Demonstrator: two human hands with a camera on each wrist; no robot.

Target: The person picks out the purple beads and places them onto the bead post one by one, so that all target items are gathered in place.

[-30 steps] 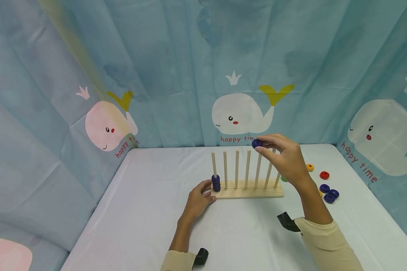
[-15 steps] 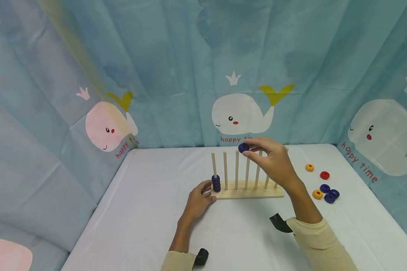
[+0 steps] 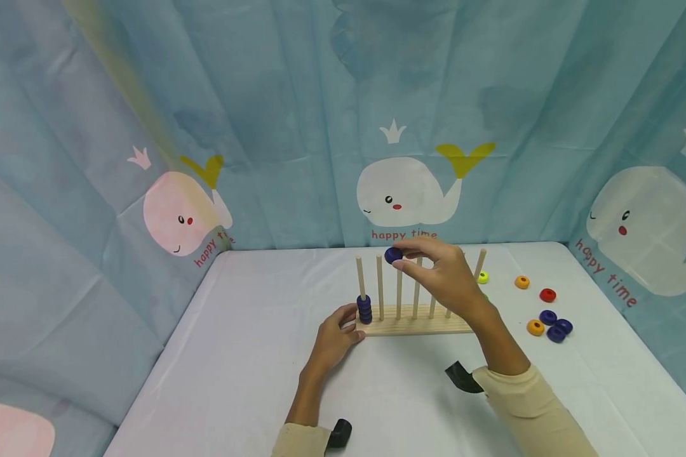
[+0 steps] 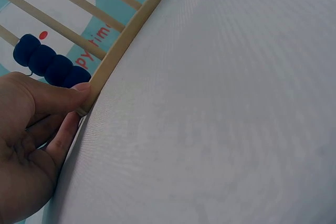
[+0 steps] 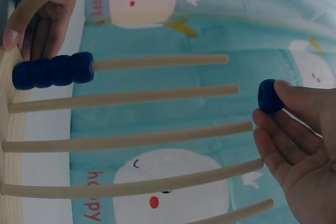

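Observation:
A wooden peg rack (image 3: 417,325) with a row of upright pegs stands on the white table. Several dark blue beads (image 3: 364,310) are stacked at the bottom of its leftmost peg. My left hand (image 3: 333,337) grips the left end of the base, and the left wrist view shows the thumb (image 4: 73,97) pressed on the wood beside the stack. Between thumb and fingertips, my right hand (image 3: 443,273) pinches one blue bead (image 5: 270,96). That bead is at peg-top height, off the pegs; the right wrist view shows its hole facing the tip of the second peg (image 5: 231,89).
Loose beads lie on the table to the right: several blue ones (image 3: 556,334), an orange one (image 3: 535,327) beside them, a red one (image 3: 547,295), another orange one (image 3: 522,282). A yellow-green bead (image 3: 483,277) shows behind the rack. A whale-print curtain (image 3: 297,158) hangs behind the table.
My right hand has moved left and slightly down with the blue bead, from above the right-hand pegs to near the second and third pegs. My left hand has stayed on the rack.

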